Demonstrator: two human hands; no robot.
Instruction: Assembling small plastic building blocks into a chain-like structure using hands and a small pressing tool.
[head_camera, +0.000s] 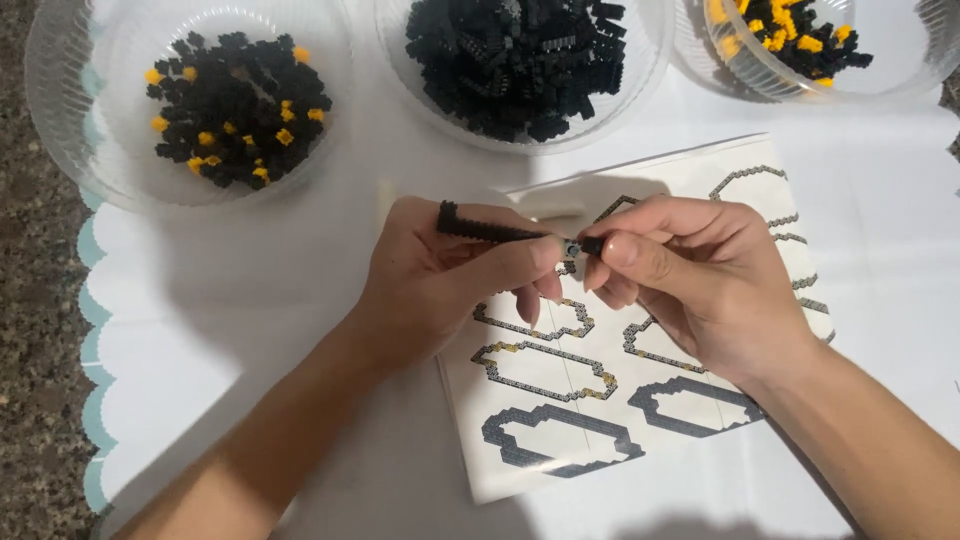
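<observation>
My left hand (440, 275) grips a thin black strip of joined small bricks (485, 228) between thumb and fingers, held level above the paper. My right hand (690, 275) pinches a tiny black brick (592, 243) at the strip's right end, where a small grey piece (571, 246) shows between the two hands. Beneath both hands lies a white instruction sheet (590, 400) printed with grey and yellow oval outlines.
Three clear plastic bowls stand along the far edge: a left bowl (70, 120) with black and yellow bricks, a middle bowl (655, 60) of black bricks, a right bowl (900, 70) with yellow and black bricks. White scalloped cloth (250, 330) covers a speckled stone counter (35, 330).
</observation>
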